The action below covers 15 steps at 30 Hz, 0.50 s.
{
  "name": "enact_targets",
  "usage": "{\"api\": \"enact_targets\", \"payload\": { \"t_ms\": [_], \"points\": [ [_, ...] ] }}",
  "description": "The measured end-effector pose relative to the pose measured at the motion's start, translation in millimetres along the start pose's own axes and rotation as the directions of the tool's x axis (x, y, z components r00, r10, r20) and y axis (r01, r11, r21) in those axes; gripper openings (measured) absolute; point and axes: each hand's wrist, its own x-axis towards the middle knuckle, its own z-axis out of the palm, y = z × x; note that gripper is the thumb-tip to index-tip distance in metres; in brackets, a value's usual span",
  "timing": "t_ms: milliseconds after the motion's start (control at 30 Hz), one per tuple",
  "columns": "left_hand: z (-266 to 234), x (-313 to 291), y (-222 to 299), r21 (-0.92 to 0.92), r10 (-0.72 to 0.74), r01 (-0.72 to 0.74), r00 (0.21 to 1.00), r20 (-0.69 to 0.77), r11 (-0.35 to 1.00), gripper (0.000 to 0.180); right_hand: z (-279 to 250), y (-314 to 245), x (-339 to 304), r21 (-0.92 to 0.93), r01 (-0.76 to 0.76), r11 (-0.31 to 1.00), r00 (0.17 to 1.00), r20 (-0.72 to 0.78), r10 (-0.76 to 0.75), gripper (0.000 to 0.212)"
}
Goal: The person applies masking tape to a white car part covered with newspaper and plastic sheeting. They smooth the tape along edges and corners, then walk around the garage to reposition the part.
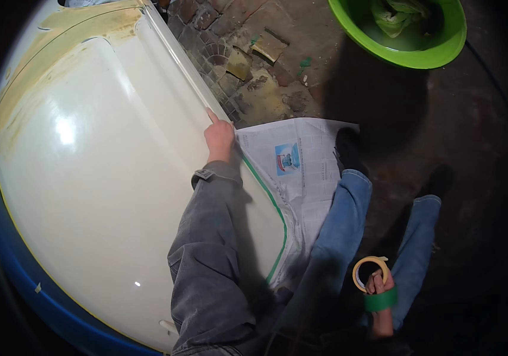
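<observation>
A large curved cream-white panel, apparently vehicle bodywork (117,196), fills the left side, with yellowish patches at its far end. My left hand (219,137) lies on its right edge, index finger stretched out along the rim and the other fingers partly curled and hidden. Below that hand, green tape (280,219) follows the panel's edge, and a newspaper sheet (319,148) spreads from it over the ground. At the lower right, my right hand (378,282) grips a roll of yellowish masking tape (358,273). A green tape roll (380,300) sits around that wrist.
A bright green basin (456,44) holding liquid and a pale green cloth (399,18) stands at the far right. Broken yellowish scraps (239,64) lie on the stone floor beyond the newspaper. A blue surface (13,237) borders the panel's left side. My jeans-clad legs (343,213) extend beside the newspaper.
</observation>
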Motion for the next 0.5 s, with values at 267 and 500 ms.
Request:
{"api": "enact_targets", "payload": {
  "t_ms": [267, 500],
  "points": [
    [-3.4, 36.6, 5.6, -0.168, -0.124, 0.12, 0.992, -0.017, 0.978, 0.047, 17.2, -3.1, 14.6, 0.003, -0.005, 1.0, 1.0, -0.021, 0.005, 0.01],
    [-0.4, 51.8, -0.2, -0.189, -0.137, 0.131, 0.99, -0.019, 0.973, 0.051, 31.1, -22.0, 14.8, 0.064, -0.07, 0.995, 0.996, -0.057, 0.074, 0.008]
  ]
}}
